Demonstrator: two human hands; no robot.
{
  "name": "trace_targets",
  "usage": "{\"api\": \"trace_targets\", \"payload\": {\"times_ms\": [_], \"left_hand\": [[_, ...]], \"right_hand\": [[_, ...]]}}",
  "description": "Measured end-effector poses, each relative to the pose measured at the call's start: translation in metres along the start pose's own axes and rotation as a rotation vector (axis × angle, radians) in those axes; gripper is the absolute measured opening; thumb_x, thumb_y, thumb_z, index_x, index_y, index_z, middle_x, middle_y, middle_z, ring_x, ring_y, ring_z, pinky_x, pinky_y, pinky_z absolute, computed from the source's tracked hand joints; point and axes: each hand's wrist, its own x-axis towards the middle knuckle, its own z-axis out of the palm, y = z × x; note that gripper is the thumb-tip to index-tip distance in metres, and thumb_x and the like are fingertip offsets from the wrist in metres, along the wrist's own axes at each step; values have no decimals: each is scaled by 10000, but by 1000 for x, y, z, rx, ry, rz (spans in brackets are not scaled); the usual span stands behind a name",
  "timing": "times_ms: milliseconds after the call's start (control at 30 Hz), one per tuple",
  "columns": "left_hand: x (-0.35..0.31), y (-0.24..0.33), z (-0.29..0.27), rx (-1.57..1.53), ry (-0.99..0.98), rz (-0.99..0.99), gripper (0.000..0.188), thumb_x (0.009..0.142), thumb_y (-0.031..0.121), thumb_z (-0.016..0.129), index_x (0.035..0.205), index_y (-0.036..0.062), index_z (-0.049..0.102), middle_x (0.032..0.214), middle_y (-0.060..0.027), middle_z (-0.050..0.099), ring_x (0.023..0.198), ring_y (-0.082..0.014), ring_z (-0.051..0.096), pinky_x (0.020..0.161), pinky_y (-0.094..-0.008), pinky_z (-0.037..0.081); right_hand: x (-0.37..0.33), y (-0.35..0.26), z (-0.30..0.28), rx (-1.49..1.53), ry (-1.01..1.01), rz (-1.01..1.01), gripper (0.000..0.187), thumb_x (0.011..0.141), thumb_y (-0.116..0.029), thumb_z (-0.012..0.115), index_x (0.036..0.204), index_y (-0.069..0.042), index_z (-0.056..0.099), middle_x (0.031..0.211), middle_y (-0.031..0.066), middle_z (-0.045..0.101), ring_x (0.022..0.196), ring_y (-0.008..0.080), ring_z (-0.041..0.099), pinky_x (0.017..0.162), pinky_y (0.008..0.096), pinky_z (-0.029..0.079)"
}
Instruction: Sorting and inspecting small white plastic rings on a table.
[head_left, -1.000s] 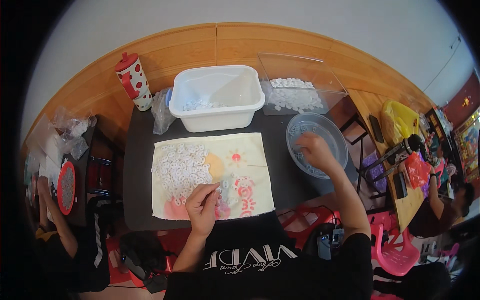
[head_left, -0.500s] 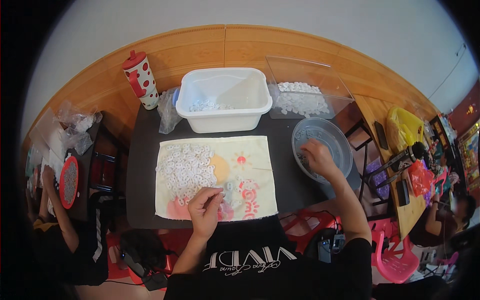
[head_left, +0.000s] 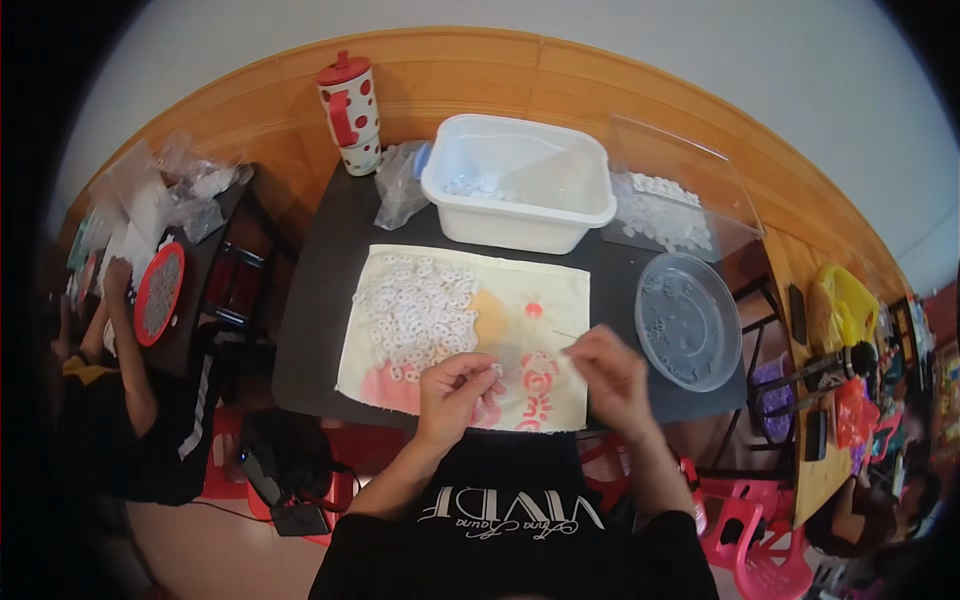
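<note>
My left hand [head_left: 455,400] is over the front of the cream printed cloth [head_left: 515,275], pinching a small white plastic piece [head_left: 497,371] between thumb and fingertips. My right hand [head_left: 612,380], slightly blurred, is above the cloth's right edge with its fingers drawn together. Whatever it holds is too small to make out. A thin needle-like stick [head_left: 565,334] shows on the cloth beside its fingertips. Left on the cloth lies a heap of white plastic pieces with holes [head_left: 415,310]. The round clear tub [head_left: 690,375], right of the cloth, contains small dark or metallic bits [head_left: 660,320].
A white basin [head_left: 520,228] with some white pieces stands behind the cloth. Beside it are a clear box of white discs [head_left: 660,215], a plastic bag [head_left: 402,185] and a red-spotted tumbler [head_left: 350,115]. A co-worker's hand [head_left: 117,280] is near a red tray [head_left: 150,315] at left.
My right hand has left the clear tub and come left to the cloth, near my left hand. My left hand keeps its pinch on the white piece. The whole view has shifted.
</note>
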Motion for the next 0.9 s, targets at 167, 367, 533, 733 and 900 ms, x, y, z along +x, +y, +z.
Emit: {"api": "trace_targets", "payload": {"times_ms": [167,367,533,733,900], "left_hand": [[-6,-3,-2,-41,-14,4,180,926,-55,609,1094,-37,671,922,-126,716,729,-152,682,587,-243,529],[-9,-4,-5,24,-18,57,201,929,-46,616,1122,-30,672,892,-109,707,711,-126,656,599,-230,519],[-6,2,1,24,-32,81,203,933,-47,612,1125,-31,675,885,-99,687,705,-112,638,601,-220,504],[-8,4,1,67,-63,117,187,949,-19,606,1123,-23,675,889,-77,663,706,-95,624,600,-214,500],[-7,5,3,71,-68,125,174,963,11,600,1118,-9,678,905,-64,665,730,-83,624,601,-210,501]], "right_hand": [[-7,-1,51,189,-82,73,103,842,113,648,907,33,645,854,71,610,764,121,581,668,233,446],[-6,11,61,181,-83,113,181,833,104,679,984,17,628,857,72,627,722,109,588,642,227,452],[-8,12,64,90,-68,38,274,839,111,664,1083,12,589,887,99,611,780,172,644,711,279,535],[-8,11,63,85,-86,34,305,836,115,661,1113,11,588,888,110,620,794,177,648,719,288,541],[-8,13,66,76,-71,-25,326,818,122,672,1111,10,586,884,122,621,787,196,651,707,297,538]]}}
